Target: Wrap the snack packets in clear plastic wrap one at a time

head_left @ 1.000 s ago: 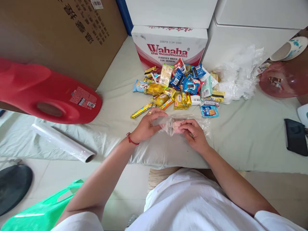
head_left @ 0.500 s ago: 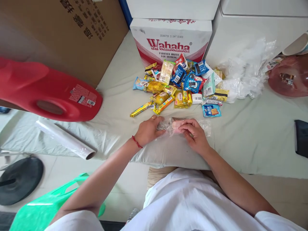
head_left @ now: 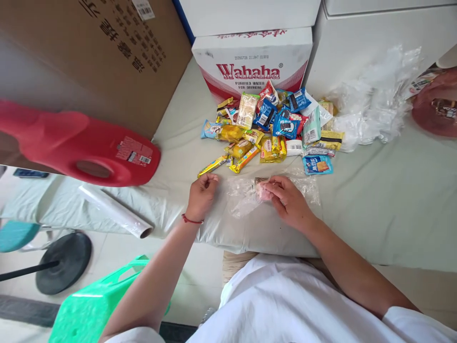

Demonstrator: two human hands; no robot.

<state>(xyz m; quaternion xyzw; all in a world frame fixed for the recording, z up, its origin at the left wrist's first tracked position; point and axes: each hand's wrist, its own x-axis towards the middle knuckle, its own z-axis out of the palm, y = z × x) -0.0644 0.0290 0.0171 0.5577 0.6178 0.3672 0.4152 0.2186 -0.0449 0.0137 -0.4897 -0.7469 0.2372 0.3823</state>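
Right hand (head_left: 283,200) has its fingertips pinched on a small pink item (head_left: 263,190), which is in or on some clear plastic (head_left: 241,197) (can't tell which) just in front of the snack pile (head_left: 282,126). Left hand (head_left: 203,195) is by the pile's front left corner, curled up, no idea if anything's inside. Wahaha box (head_left: 250,62)'s right behind the pile btw.

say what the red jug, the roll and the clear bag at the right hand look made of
Jug: probably moulded plastic, semi-gloss, by its smooth body and soft highlights.
Roll: likely glossy plastic film, by its bright streaks; the brown core may be cardboard.
Bag: thin, shiny clear plastic, it seems, by its see-through crinkles.
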